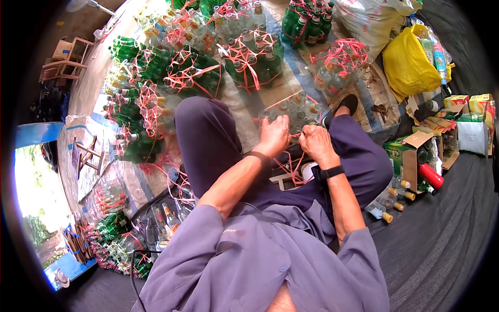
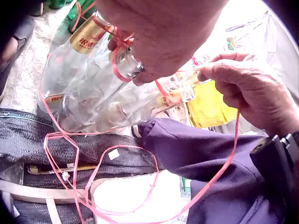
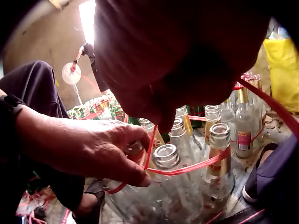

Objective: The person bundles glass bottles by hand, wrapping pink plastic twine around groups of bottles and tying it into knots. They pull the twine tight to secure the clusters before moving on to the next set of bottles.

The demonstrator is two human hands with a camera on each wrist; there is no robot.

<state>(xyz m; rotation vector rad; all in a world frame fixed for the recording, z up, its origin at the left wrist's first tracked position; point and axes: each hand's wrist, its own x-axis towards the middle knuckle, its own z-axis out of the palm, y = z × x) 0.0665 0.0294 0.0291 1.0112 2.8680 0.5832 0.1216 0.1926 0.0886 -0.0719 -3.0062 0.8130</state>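
Clear bottles [image 1: 297,110] stand grouped just beyond the hands, encircled by pink twine [image 2: 230,162]. Left hand [image 1: 275,135] and right hand [image 1: 317,144] both pinch twine. Left wrist view: gold neck label [image 2: 88,35], red characters, not fully legible. Right wrist view alone shows a barcode label [image 3: 244,141].

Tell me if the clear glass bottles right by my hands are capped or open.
Open: the clear glass bottles whose mouths show have bare rims, no caps; some mouths are hidden.
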